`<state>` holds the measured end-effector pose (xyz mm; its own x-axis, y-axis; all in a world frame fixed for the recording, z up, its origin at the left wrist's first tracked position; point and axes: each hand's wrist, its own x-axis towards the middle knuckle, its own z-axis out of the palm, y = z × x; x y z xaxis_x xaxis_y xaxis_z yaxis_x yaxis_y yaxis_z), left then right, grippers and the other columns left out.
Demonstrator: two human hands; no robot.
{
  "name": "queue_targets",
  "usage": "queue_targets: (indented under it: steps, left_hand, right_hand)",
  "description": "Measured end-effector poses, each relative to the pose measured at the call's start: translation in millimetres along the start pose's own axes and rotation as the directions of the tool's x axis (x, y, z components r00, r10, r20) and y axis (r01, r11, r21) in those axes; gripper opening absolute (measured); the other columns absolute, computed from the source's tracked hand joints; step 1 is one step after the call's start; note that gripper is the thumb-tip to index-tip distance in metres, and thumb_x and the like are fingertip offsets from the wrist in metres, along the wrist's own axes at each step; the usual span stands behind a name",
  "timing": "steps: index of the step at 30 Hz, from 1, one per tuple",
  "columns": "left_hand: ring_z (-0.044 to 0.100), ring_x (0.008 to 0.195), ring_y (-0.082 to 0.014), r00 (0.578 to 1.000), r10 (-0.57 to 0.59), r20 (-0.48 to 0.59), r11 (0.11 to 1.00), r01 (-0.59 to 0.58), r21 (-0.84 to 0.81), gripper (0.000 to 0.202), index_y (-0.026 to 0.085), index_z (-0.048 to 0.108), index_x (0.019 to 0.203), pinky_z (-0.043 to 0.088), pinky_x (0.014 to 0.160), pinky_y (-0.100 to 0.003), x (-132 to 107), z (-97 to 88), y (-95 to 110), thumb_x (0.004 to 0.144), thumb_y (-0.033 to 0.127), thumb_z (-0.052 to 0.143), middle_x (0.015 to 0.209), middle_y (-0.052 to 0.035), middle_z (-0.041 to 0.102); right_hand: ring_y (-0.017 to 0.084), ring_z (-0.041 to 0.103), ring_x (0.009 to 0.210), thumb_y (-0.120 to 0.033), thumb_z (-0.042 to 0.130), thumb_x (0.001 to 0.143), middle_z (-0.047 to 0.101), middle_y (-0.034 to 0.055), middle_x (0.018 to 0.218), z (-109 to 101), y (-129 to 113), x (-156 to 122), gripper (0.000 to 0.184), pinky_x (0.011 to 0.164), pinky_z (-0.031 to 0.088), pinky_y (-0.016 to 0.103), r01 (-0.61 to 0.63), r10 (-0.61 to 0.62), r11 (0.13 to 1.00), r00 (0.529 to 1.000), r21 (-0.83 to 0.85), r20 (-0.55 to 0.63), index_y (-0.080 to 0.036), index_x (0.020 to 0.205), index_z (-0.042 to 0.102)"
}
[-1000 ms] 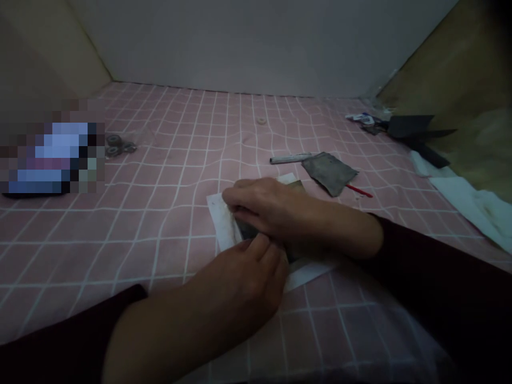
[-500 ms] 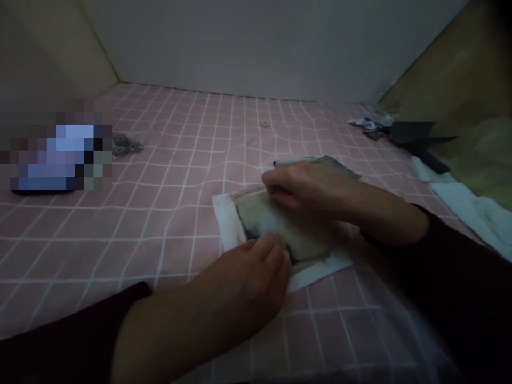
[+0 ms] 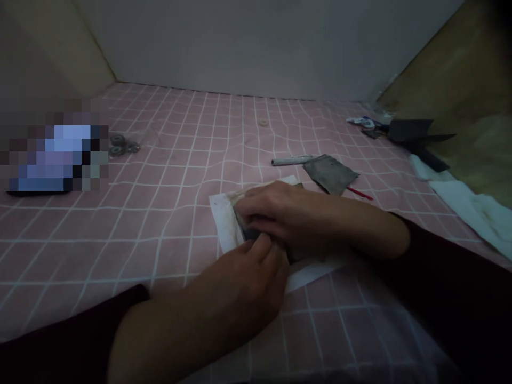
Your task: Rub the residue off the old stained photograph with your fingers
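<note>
A stained, grey-beige flat sheet (image 3: 244, 205) lies on a white paper sheet (image 3: 224, 224) on a pink grid-patterned cloth (image 3: 160, 224). Both hands cover most of the stained sheet, and its dark underside shows between them. My right hand (image 3: 288, 213) curls over its far edge, fingers bent down onto it. My left hand (image 3: 248, 277) comes from the near side, its fingertips pinching the sheet close to my right hand's fingers. The paper's left margin and lower edge stick out from under the hands.
Just beyond the hands lie a worn grey square piece (image 3: 330, 173), a pale marker-like tube (image 3: 291, 160) and a red stick (image 3: 360, 193). Dark pointed pieces (image 3: 412, 130) and white cloth (image 3: 468, 208) lie right. Small metal rings (image 3: 120, 145) sit left beside a pixelated blue patch.
My right hand has come back from the far right onto the stained sheet, covering the surface it had left showing. The grey square piece is visible again. My left hand has barely moved.
</note>
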<state>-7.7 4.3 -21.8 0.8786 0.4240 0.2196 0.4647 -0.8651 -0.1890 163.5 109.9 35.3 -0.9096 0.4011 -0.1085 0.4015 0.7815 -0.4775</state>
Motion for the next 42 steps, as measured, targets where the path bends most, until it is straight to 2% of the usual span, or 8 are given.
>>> queue_targets:
  steps: [6, 11, 16, 21, 27, 32, 37, 42]
  left_hand:
    - [0.063, 0.097, -0.0253, 0.997, 0.032, -0.07, 0.999, -0.032, 0.0, 0.02, 0.005, 0.064, 0.104, 0.054, 0.079, -0.036, 1.8, -3.9, 3.2, 0.091, 0.009, 0.049, 0.11, -0.0177, 0.067]
    - [0.065, 0.081, -0.0224, 0.992, 0.04, -0.121, 0.996, -0.03, 0.079, 0.02, 0.008, 0.068, 0.097, 0.054, 0.067, -0.034, 4.2, -8.7, 3.8, 0.092, 0.01, 0.049, 0.088, -0.0112, 0.069]
    - [0.065, 0.096, -0.0222, 0.987, 0.065, -0.145, 0.994, -0.05, 0.102, 0.023, 0.008, 0.068, 0.099, 0.055, 0.083, -0.035, -0.4, -5.7, 4.9, 0.091, 0.007, 0.047, 0.103, -0.0135, 0.071]
    - [0.064, 0.103, -0.0237, 0.999, 0.039, -0.014, 0.995, -0.037, 0.093, 0.027, 0.01, 0.063, 0.116, 0.052, 0.095, -0.041, -8.1, 0.0, 8.0, 0.094, 0.013, 0.047, 0.113, -0.014, 0.068]
    - [0.062, 0.11, -0.0251, 0.996, 0.069, -0.052, 0.994, -0.064, 0.086, 0.024, 0.008, 0.063, 0.114, 0.051, 0.098, -0.04, -7.8, 0.5, 7.4, 0.093, 0.012, 0.051, 0.12, -0.0163, 0.066]
    - [0.064, 0.105, -0.0244, 0.999, 0.053, -0.01, 0.995, -0.052, 0.088, 0.023, 0.011, 0.064, 0.111, 0.053, 0.093, -0.039, -6.6, -3.0, 6.4, 0.092, 0.011, 0.051, 0.116, -0.0137, 0.068]
    - [0.065, 0.103, -0.0236, 0.994, 0.071, -0.086, 0.994, -0.063, 0.092, 0.022, 0.008, 0.066, 0.105, 0.054, 0.091, -0.036, -2.7, -6.4, 5.4, 0.092, 0.009, 0.049, 0.111, -0.0142, 0.069]
    - [0.068, 0.089, -0.0256, 0.993, 0.067, -0.095, 0.994, -0.058, 0.091, 0.025, 0.004, 0.069, 0.1, 0.056, 0.071, -0.035, 2.7, -10.4, 3.2, 0.091, 0.007, 0.045, 0.099, -0.0151, 0.072]
  right_hand:
    - [0.013, 0.047, 0.063, -0.004, 0.052, 0.08, 0.054, -0.0006, 0.067, -2.4, 0.4, -5.6, 0.02, 0.06, 0.031, 0.028, -0.205, 0.199, 0.968, 0.978, -0.148, -0.056, -0.019, 0.067, 0.047]
    - [0.012, 0.051, 0.071, -0.008, 0.048, 0.088, 0.06, 0.0014, 0.082, 2.7, -10.2, -1.6, 0.017, 0.063, 0.036, 0.027, -0.002, 0.002, 1.0, 1.0, -0.009, 0.002, -0.019, 0.075, 0.049]
    - [0.013, 0.047, 0.062, -0.006, 0.052, 0.082, 0.055, 0.0002, 0.067, -1.4, -2.1, -7.2, 0.021, 0.06, 0.032, 0.029, -0.213, 0.21, 0.962, 0.977, -0.17, -0.034, -0.02, 0.067, 0.045]
    - [0.013, 0.051, 0.073, -0.009, 0.045, 0.09, 0.058, 0.0016, 0.083, 6.2, -8.1, -1.5, 0.017, 0.066, 0.038, 0.026, 0.045, -0.045, 0.999, 0.999, -0.004, -0.018, -0.019, 0.077, 0.047]
    - [0.013, 0.046, 0.064, -0.006, 0.049, 0.084, 0.055, 0.0001, 0.07, 0.6, -5.9, -4.2, 0.021, 0.06, 0.033, 0.029, -0.193, 0.191, 0.972, 0.981, -0.13, -0.03, -0.02, 0.07, 0.043]
    - [0.012, 0.049, 0.073, -0.009, 0.044, 0.092, 0.057, 0.0012, 0.082, 5.4, -12.4, 2.3, 0.019, 0.068, 0.037, 0.026, 0.018, -0.018, 1.0, 0.999, -0.002, -0.035, -0.019, 0.076, 0.045]
    - [0.013, 0.048, 0.064, -0.007, 0.051, 0.083, 0.056, 0.0003, 0.071, 1.0, -6.0, -1.5, 0.019, 0.06, 0.034, 0.027, -0.231, 0.231, 0.965, 0.973, -0.126, -0.017, -0.019, 0.069, 0.046]
    - [0.012, 0.05, 0.072, -0.006, 0.043, 0.09, 0.059, 0.0022, 0.083, 5.4, -10.5, 1.7, 0.018, 0.067, 0.037, 0.027, 0.019, -0.02, 0.999, 0.999, -0.032, -0.049, -0.018, 0.077, 0.048]
